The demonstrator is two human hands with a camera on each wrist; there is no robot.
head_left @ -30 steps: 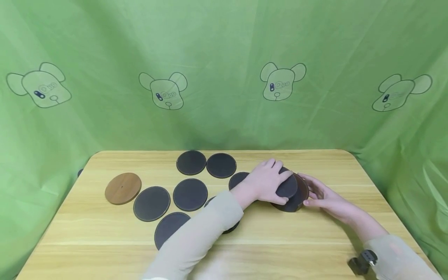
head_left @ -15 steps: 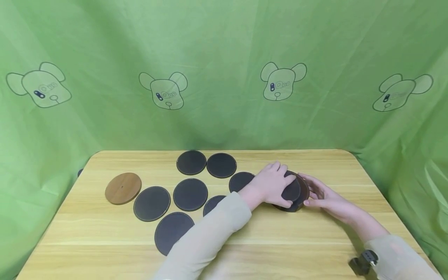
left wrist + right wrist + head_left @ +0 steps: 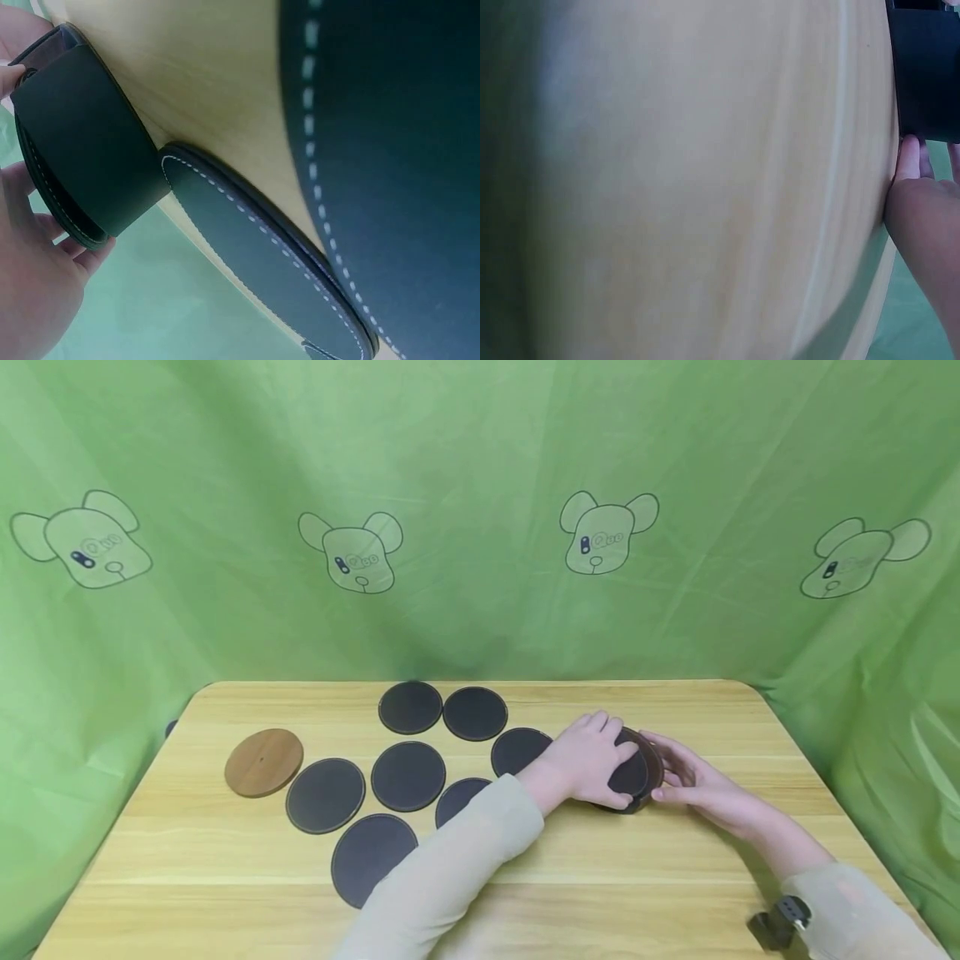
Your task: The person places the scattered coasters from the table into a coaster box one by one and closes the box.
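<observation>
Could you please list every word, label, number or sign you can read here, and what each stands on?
None can be read with certainty.
Green cloth: its printed animal heads carry lettering, too small to read.
Black discs and brown disc: no text visible.
Black device by the right sleeve: any marks too small.

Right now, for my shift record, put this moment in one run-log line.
left hand: grips dark disc; right hand: holds dark holder; wooden disc: on table

Matt leather-look discs (image 3: 408, 777), smooth wood-grain table (image 3: 600, 893)
</observation>
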